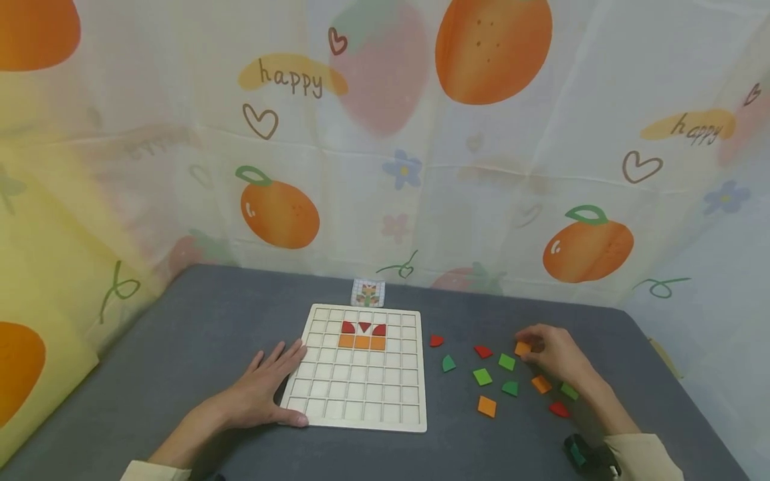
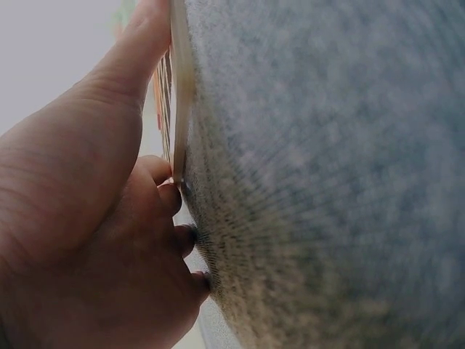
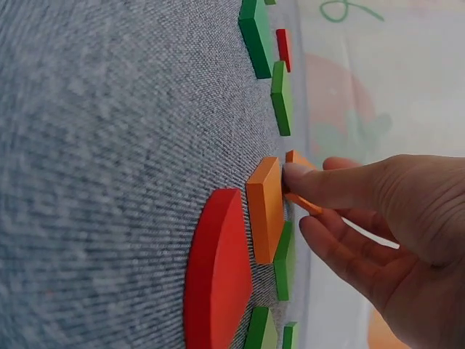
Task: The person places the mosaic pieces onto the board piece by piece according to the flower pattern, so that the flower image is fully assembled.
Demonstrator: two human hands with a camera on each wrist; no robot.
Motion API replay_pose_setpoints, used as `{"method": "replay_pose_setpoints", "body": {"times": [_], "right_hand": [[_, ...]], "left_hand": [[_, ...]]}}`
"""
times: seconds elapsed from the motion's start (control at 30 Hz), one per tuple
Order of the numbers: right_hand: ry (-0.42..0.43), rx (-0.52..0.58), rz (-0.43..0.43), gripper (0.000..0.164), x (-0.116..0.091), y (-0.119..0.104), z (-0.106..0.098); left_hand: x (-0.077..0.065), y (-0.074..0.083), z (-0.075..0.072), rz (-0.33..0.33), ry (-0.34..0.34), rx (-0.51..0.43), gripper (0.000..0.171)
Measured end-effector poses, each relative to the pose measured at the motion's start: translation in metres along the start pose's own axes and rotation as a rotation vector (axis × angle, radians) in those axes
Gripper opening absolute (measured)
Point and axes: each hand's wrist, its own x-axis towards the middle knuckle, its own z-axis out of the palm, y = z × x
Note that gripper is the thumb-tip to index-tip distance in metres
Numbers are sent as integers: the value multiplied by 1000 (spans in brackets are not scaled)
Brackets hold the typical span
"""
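Note:
A pale square grid board (image 1: 373, 392) lies on the table, with two red quarter-round tiles, a red triangle (image 1: 364, 327) and a row of orange squares (image 1: 362, 343) set in its upper cells. My left hand (image 1: 255, 394) rests at the board's left side, fingers spread straight on the far left edge and thumb on the near corner. Right of the board, my right hand (image 1: 559, 354) pinches an orange square tile (image 1: 522, 348) between thumb and fingers; in the right wrist view this tile (image 3: 301, 200) appears tilted, partly hidden by the thumb.
Loose tiles lie around the right hand: red ones (image 1: 559, 409), green squares (image 1: 482, 377), dark green quarter-rounds (image 1: 510, 388) and orange squares (image 1: 487, 406). A small pattern card (image 1: 368, 292) sits behind the board. A black object (image 1: 577, 451) is by the right wrist. A printed curtain (image 1: 361, 167) hangs behind.

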Motion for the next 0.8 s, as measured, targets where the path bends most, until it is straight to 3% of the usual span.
{"method": "replay_pose_setpoints", "body": {"times": [0.47, 0.8], "right_hand": [[9, -32, -88, 26, 4, -6, -4], [15, 4, -155, 27, 16, -32, -5]], "left_hand": [[1, 1, 2, -8, 16, 14, 121], [0, 1, 1, -4, 13, 12, 121]]}}
